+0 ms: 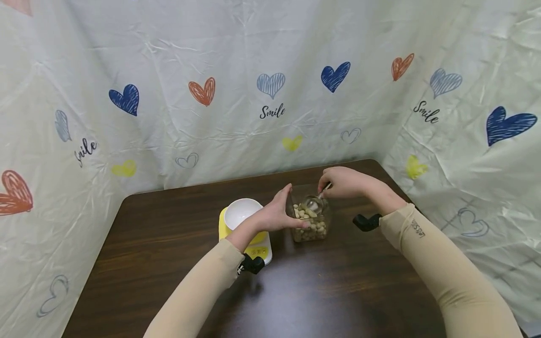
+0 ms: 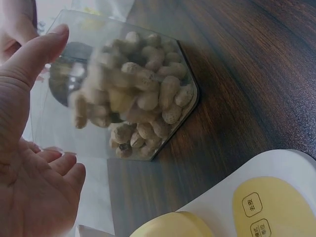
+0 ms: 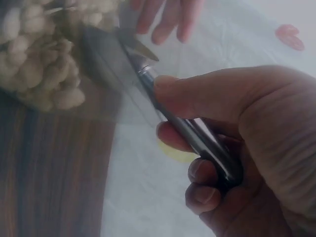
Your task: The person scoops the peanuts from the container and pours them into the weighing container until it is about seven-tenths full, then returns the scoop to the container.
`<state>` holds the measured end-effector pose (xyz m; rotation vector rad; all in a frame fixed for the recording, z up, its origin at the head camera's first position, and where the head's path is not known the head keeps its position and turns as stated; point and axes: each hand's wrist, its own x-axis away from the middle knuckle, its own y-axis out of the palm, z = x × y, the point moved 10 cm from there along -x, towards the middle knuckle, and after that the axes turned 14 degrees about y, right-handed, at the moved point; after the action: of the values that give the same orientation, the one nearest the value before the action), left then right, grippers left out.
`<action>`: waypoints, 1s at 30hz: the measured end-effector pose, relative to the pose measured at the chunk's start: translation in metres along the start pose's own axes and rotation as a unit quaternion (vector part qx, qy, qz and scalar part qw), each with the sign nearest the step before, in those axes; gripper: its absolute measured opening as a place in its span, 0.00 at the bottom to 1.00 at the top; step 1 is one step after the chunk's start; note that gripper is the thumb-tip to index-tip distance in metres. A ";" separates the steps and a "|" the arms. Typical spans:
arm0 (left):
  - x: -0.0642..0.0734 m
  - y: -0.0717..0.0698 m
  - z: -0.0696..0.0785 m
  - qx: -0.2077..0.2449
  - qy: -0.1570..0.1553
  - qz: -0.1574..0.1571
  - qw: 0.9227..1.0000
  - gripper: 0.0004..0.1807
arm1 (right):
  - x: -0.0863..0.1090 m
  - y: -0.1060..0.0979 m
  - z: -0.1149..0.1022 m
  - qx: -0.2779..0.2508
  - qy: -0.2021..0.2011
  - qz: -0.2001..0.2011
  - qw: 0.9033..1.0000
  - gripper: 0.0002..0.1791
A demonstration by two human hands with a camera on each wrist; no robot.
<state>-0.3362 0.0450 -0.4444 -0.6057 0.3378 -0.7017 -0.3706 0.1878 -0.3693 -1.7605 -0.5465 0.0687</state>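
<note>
A clear plastic container (image 1: 328,222) of unshelled peanuts (image 2: 169,91) is on the dark table. My left hand (image 1: 276,213) holds its left side, thumb along the front and fingers behind. With my right hand (image 1: 344,182), I grip the dark metal handle of a ladle (image 3: 182,128), thumb on top and fingers curled beneath. Down inside the container, the ladle's round bowl lies against the peanuts. Several peanuts look blurred beside it in the left wrist view.
Left of the container stands a yellow and white kitchen scale (image 1: 267,251) with a white bowl (image 1: 242,210) on it, partly behind my left forearm. A white curtain (image 1: 236,141) with printed hearts hangs behind the brown table (image 1: 169,263).
</note>
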 end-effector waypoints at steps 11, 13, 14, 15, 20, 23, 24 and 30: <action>0.002 -0.002 -0.001 -0.006 -0.005 0.002 1.000 0.72 | 0.005 -0.001 0.000 -0.016 0.007 -0.008 1.000 0.05; 0.001 -0.002 0.000 -0.005 -0.004 0.002 1.000 0.72 | 0.006 -0.001 0.000 -0.014 0.003 -0.007 1.000 0.05; 0.001 -0.001 -0.001 -0.005 -0.003 0.002 1.000 0.72 | 0.007 -0.001 0.001 -0.016 0.005 -0.006 1.000 0.06; 0.001 -0.001 0.000 -0.004 -0.003 0.001 1.000 0.72 | 0.008 -0.002 0.002 -0.021 0.007 -0.004 1.000 0.05; 0.001 0.001 0.001 -0.004 0.000 -0.003 1.000 0.72 | 0.013 -0.002 0.013 -0.063 0.025 -0.007 0.998 0.05; 0.001 0.001 0.000 -0.004 0.000 -0.003 1.000 0.72 | 0.013 0.001 0.017 -0.082 0.031 -0.016 0.996 0.06; 0.001 0.001 0.000 -0.004 0.001 -0.004 1.000 0.72 | 0.013 0.002 0.017 -0.086 0.033 -0.018 0.996 0.06; 0.000 0.001 -0.001 -0.003 0.000 -0.003 1.000 0.72 | 0.012 0.004 0.020 -0.092 0.043 -0.014 0.995 0.07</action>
<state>-0.3358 0.0451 -0.4458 -0.6118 0.3388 -0.7072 -0.3653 0.2101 -0.3751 -1.9255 -0.5278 -0.0802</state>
